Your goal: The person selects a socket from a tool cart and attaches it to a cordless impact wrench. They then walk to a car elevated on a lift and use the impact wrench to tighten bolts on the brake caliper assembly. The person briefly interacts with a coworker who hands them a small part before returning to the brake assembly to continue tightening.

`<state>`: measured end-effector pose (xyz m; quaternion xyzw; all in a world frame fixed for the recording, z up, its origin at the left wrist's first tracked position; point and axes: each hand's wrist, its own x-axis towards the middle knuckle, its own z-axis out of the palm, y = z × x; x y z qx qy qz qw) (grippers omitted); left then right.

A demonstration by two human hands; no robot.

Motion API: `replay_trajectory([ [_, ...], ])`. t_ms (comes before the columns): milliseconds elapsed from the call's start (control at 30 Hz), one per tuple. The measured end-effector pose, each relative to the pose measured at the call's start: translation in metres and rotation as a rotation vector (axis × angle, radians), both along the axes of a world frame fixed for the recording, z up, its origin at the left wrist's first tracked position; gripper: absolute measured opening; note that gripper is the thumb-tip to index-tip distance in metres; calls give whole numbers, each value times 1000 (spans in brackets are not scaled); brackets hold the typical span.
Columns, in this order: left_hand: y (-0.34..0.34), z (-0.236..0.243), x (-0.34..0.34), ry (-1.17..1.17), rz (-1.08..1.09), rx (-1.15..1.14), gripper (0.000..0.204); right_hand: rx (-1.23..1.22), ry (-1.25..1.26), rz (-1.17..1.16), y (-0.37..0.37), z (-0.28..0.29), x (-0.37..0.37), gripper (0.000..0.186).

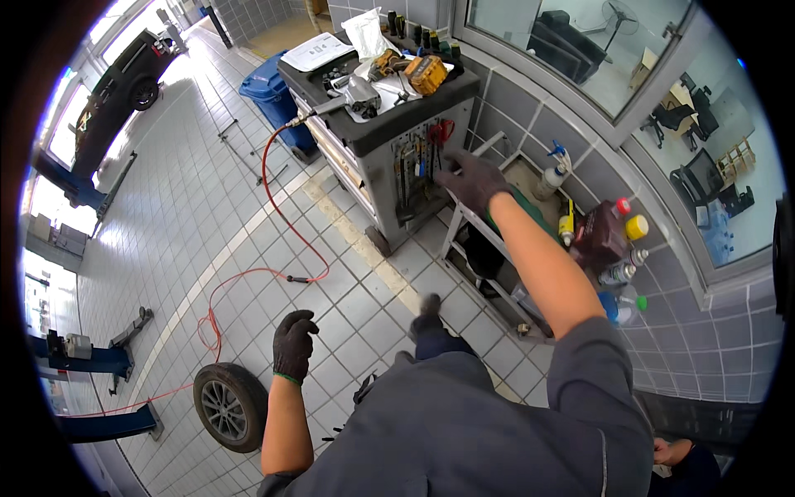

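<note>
We wear dark work gloves, 1 on our left hand and 1 on our right hand; the left glove's cuff ends in a thin green hem. Our forearms are bare up to the dark grey right sleeve and the darker-looking left sleeve. Our work shirt is the same plain grey, with 1 thin pale line of piping at the right. Below it show dark navy trousers and 1 dark shoe.
</note>
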<state>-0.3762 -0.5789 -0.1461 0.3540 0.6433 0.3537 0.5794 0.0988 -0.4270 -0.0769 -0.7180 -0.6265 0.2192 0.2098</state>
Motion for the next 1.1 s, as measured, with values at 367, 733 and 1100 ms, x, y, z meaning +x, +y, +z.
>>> replay_trajectory([
  [367,127,-34,-8,132,134,-142,40,-80,-813,269,380,-53,-4,34],
  [733,487,78,76,385,-435,489,38,-6,-582,346,398,-5,-1,23],
  [1100,760,101,245,625,-1015,1066,53,330,281,-375,465,127,-11,26],
])
